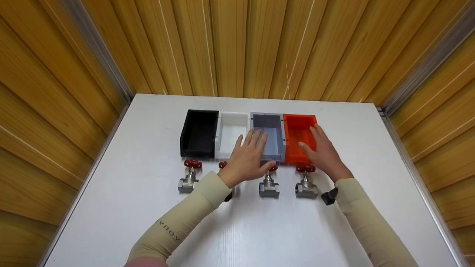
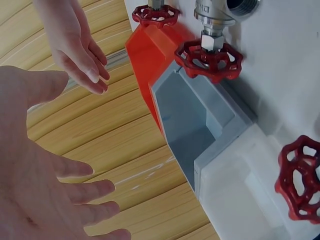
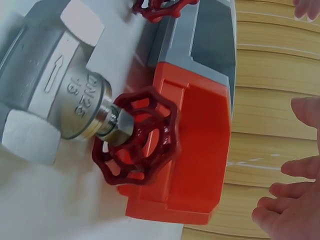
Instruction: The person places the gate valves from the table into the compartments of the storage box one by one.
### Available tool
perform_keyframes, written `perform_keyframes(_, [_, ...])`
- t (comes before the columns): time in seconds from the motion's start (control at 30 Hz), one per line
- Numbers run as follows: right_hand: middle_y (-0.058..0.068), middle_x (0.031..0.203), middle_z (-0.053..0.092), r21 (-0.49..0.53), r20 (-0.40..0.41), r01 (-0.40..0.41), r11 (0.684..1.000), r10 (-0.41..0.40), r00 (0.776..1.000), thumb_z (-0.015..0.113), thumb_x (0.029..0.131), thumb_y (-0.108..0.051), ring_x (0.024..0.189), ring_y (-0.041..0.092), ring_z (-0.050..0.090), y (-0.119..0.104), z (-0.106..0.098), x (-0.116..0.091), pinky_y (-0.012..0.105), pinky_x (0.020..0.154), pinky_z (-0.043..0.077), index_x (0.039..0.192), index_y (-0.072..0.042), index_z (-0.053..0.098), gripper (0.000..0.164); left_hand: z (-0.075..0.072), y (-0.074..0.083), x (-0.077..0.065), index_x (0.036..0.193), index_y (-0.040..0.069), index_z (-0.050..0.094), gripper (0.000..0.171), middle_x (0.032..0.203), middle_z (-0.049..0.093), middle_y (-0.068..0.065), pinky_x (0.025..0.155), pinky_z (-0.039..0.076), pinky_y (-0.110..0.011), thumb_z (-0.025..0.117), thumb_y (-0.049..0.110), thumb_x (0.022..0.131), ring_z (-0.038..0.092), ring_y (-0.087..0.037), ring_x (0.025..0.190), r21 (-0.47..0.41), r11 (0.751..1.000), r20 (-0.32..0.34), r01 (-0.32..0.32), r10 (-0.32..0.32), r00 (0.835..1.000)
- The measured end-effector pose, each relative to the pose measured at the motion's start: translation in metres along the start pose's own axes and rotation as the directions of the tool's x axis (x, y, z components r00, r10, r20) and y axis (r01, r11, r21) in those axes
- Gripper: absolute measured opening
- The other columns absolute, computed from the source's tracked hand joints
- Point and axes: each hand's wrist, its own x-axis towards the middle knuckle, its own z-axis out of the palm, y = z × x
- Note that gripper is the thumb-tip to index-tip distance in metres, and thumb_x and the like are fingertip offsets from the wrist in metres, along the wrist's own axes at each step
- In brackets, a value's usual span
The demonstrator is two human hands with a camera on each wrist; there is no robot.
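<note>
My left hand (image 1: 248, 157) hovers with spread fingers above the white bin (image 1: 233, 118) and the grey bin (image 1: 272, 142). Over the right side of the orange bin (image 1: 297, 148), my right hand (image 1: 323, 152) is held with its fingers extended. Neither hand holds anything. In front of the bins stand several metal gate valves with red handwheels: one valve (image 1: 188, 180) before the black bin (image 1: 200, 135), another valve (image 1: 269, 185) before the grey bin, and a third valve (image 1: 306, 185) before the orange bin. Another handwheel (image 1: 222, 164) is partly covered by my left arm.
The bins stand side by side in a row on a white table (image 1: 156, 211). Wood-patterned panels (image 1: 230, 48) close off the back and both sides, with metal posts (image 1: 100, 48) at the corners. A black wrist device (image 1: 329, 196) is at my right cuff.
</note>
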Motion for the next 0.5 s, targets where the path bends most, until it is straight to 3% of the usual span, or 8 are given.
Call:
perform_keyframes(0.23, [0.004, 0.156, 0.001, 0.031, -0.02, -0.029, 0.999, 0.03, 0.999, 0.044, 0.081, -0.065, 0.14, 0.035, 0.013, 0.012, 0.0, 0.003, 0.056, 0.106, 0.023, 0.148, -0.024, 0.003, 0.089, 0.004, 0.008, 0.002, 0.145, 0.012, 0.02, 0.082, 0.15, 0.025, -0.011, 0.11, 0.021, -0.054, 0.04, 0.063, 0.085, 0.021, -0.031, 0.139, 0.016, 1.0, 0.007, -0.012, 0.011, 1.0])
perform_keyframes(0.37, [0.008, 0.153, 0.015, 0.099, -0.029, -0.048, 0.994, 0.052, 0.998, 0.047, 0.082, -0.061, 0.136, 0.035, 0.023, 0.018, 0.001, 0.005, 0.055, 0.105, 0.027, 0.148, -0.025, 0.002, 0.087, 0.007, 0.012, 0.003, 0.144, 0.012, 0.022, 0.081, 0.149, 0.026, -0.01, 0.109, 0.022, -0.054, 0.042, 0.063, 0.084, 0.021, -0.03, 0.139, 0.015, 1.0, 0.006, -0.017, 0.017, 1.0])
perform_keyframes(0.5, [0.012, 0.153, 0.015, 0.134, -0.011, -0.101, 0.986, 0.104, 0.995, 0.048, 0.084, -0.058, 0.136, 0.036, 0.023, 0.023, 0.001, 0.007, 0.056, 0.106, 0.025, 0.148, -0.021, -0.004, 0.09, 0.01, 0.016, 0.004, 0.145, 0.013, 0.021, 0.082, 0.149, 0.026, -0.009, 0.11, 0.022, -0.054, 0.042, 0.064, 0.083, 0.022, -0.029, 0.139, 0.013, 1.0, 0.016, -0.022, 0.022, 1.0])
